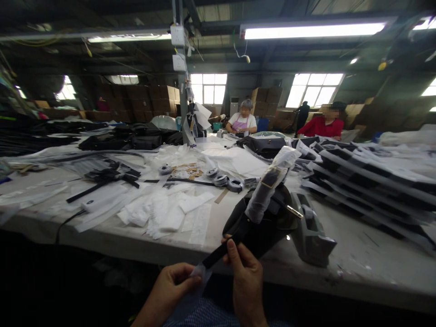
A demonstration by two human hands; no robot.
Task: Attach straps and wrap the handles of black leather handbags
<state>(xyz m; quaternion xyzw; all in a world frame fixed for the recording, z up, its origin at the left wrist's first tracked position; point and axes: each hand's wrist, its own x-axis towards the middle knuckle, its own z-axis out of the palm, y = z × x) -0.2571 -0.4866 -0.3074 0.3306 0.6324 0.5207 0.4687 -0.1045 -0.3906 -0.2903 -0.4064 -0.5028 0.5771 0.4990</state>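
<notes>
A black strap runs from a black bag down toward me. My right hand pinches the strap between thumb and fingers, close to the bag. At the strap's lower end, my left hand is closed on a thin translucent plastic sleeve, which covers that end. The bag lies at the table's front edge. Another part of its strap, wrapped in clear plastic with a buckle showing through, sticks up from it. A metal bar shows on the bag's right side.
A grey tape dispenser stands just right of the bag. Stacked black pieces with white sheets fill the right. White plastic sleeves, tape rolls and black straps lie left. Two people sit across the table; another figure stands behind.
</notes>
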